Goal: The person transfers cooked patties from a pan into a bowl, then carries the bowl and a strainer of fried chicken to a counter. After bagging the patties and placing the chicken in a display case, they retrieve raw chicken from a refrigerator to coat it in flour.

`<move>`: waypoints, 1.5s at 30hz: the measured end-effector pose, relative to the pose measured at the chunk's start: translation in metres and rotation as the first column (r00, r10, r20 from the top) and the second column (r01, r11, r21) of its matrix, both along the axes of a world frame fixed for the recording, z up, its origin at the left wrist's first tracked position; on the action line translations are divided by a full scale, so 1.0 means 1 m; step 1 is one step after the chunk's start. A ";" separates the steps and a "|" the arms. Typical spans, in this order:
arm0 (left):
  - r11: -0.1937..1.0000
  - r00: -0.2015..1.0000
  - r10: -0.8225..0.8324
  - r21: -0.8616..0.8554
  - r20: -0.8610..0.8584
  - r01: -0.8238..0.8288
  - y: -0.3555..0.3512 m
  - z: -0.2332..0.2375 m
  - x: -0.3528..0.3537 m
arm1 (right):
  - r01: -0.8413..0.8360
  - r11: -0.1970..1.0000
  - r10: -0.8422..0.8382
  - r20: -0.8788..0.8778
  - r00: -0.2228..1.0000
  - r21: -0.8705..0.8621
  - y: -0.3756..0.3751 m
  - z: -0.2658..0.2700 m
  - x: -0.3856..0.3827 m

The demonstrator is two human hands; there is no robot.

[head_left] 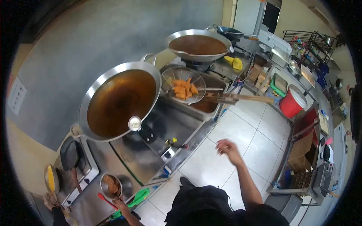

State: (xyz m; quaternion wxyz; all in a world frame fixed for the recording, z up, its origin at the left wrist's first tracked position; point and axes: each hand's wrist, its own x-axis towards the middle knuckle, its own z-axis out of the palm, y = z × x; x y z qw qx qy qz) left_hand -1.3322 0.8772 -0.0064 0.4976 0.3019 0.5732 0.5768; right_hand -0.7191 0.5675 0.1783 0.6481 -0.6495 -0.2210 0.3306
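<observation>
left hand (120, 203) is gripping the bowl (110, 185) rim to steady it; right hand (227, 148) is floating empty, fingers loose

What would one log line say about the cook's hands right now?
left hand: grips small steel bowl of brown food | right hand: empty, open, above floor tiles | big wok: holds brown oil

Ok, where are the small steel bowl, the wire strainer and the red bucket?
small steel bowl (101, 186): head view, on its left rim.
wire strainer (183, 72): head view, bare mesh near the far rim.
red bucket (288, 107): head view, red side wall.
</observation>
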 end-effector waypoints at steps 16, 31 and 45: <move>0.996 0.983 0.073 0.063 -0.169 -0.063 -0.217 0.055 0.206 | 0.643 0.329 -0.445 -0.487 0.752 0.691 0.126 0.159 0.341; 0.490 0.493 -0.869 -0.203 -0.038 0.848 -0.307 0.041 0.393 | 0.502 0.037 -0.601 -0.382 0.702 0.864 -0.383 0.281 0.220; -0.368 -0.392 -0.843 -0.139 -0.368 0.920 -0.407 0.003 0.650 | 0.218 -0.258 -0.837 -0.105 -0.536 0.941 -0.760 0.379 -0.082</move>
